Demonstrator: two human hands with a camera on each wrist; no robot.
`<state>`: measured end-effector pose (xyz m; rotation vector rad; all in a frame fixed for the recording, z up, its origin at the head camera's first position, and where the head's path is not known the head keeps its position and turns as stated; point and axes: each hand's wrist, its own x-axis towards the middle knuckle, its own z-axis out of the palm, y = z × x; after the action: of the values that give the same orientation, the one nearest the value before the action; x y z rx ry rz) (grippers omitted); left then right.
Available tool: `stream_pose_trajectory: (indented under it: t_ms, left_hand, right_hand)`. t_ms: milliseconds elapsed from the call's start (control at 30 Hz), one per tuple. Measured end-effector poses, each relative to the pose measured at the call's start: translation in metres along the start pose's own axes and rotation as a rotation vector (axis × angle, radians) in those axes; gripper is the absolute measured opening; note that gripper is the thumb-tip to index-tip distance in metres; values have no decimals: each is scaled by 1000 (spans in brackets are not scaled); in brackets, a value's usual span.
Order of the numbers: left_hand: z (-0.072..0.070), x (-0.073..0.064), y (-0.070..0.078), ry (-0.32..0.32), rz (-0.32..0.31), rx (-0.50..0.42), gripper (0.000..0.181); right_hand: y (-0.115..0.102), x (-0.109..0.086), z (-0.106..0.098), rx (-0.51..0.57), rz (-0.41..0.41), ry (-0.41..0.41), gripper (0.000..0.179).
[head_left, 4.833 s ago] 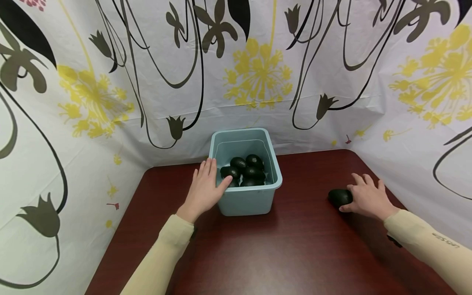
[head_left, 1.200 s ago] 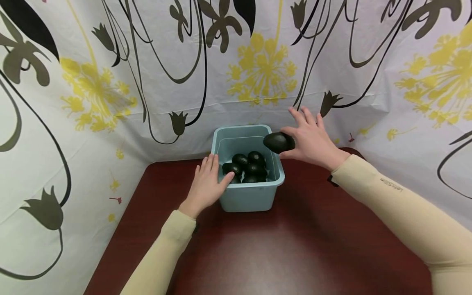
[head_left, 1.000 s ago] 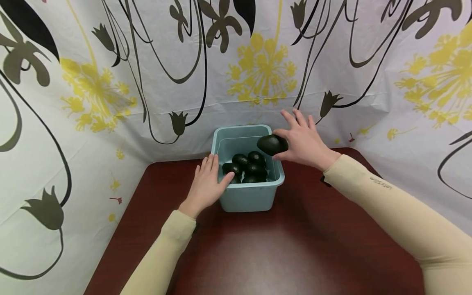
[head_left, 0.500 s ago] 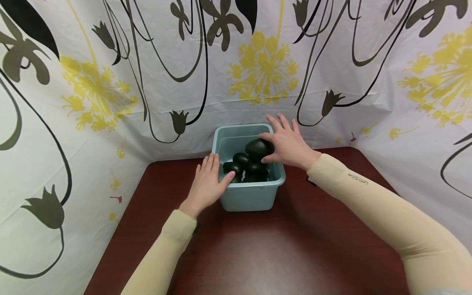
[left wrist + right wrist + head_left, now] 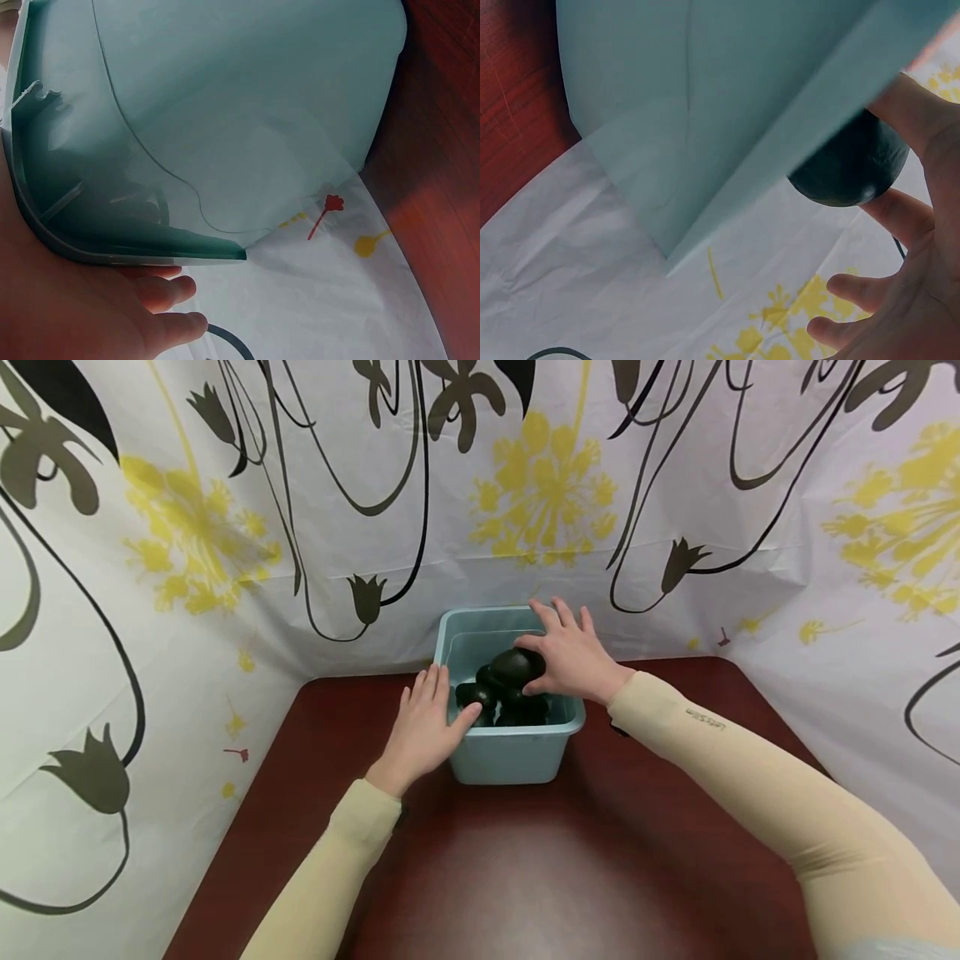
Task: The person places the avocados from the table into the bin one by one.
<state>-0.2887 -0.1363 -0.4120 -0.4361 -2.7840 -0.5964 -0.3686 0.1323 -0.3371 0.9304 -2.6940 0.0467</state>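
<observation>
A light blue plastic bin (image 5: 513, 756) stands on the table near the back, with several dark green avocados (image 5: 476, 695) inside. Above them, within the bin's opening, my right hand (image 5: 577, 658) pinches one more avocado (image 5: 516, 668) between thumb and index finger, its other fingers spread. In the right wrist view this held avocado (image 5: 855, 165) is partly covered by the bin's rim. My left hand (image 5: 423, 722) lies along the bin's left rim with straight fingers. The left wrist view has the left fingers (image 5: 161, 292) against the outside of the bin's rim (image 5: 150, 259).
The dark red-brown table (image 5: 525, 877) extends in front of and on both sides of the bin. Close behind it hangs a white cloth (image 5: 315, 527) printed with flowers, which also encloses the left and right sides.
My right hand took the avocado from the table's right side, carried it left over the bin's right rim and lowered it towards the others. My left hand has stayed on the rim.
</observation>
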Motion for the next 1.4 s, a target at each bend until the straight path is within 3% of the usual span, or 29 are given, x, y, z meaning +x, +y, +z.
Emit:
stream_pose_trajectory:
  t_ms: [300, 733, 1400]
  left_hand:
    - [-3, 0, 0, -7, -5, 4, 102]
    - [-3, 0, -2, -11, -8, 4, 100]
    - [-5, 0, -1, 3, 6, 34, 101]
  right_hand:
    - [-7, 6, 10, 2, -9, -59, 78]
    - [-11, 8, 19, -14, -38, -80, 84]
    - [-1, -2, 7, -26, -13, -56, 84]
